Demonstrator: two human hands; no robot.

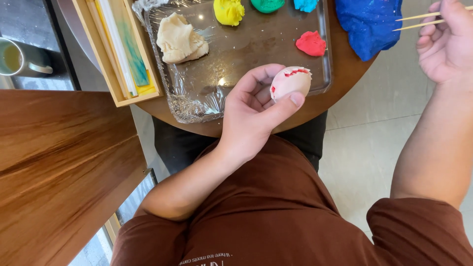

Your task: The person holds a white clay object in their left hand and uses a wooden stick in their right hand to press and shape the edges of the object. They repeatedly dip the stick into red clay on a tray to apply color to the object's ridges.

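- The left hand (253, 111) is curled around a cream dough ball (290, 82), thumb pressed along its lower side and fingers behind it; the ball has a red filling showing through a torn seam at its top; it is held just above the near edge of the round wooden table (340, 79), overlapping the near right corner of the tray.
- The right hand (446, 42) is raised at the upper right, off the table's edge, over the pale tiled floor (374, 133); its fingers are closed on two thin wooden skewers (419, 19), which point left toward the blue dough.
- A metal tray (322, 59) lined with cling film lies on the table; on it sit a cream dough lump (180, 39) at the left, a yellow dough piece (229, 12), a green dough piece (267, 5) and a light blue dough piece (305, 5) along the far side, and a red dough piece (311, 43) near the right rim.
- A large blue dough lump (369, 24) rests on the table just right of the tray.
- A wooden box (108, 64) with sticks and coloured sheets stands left of the tray; a mug (15, 56) is at the far left.
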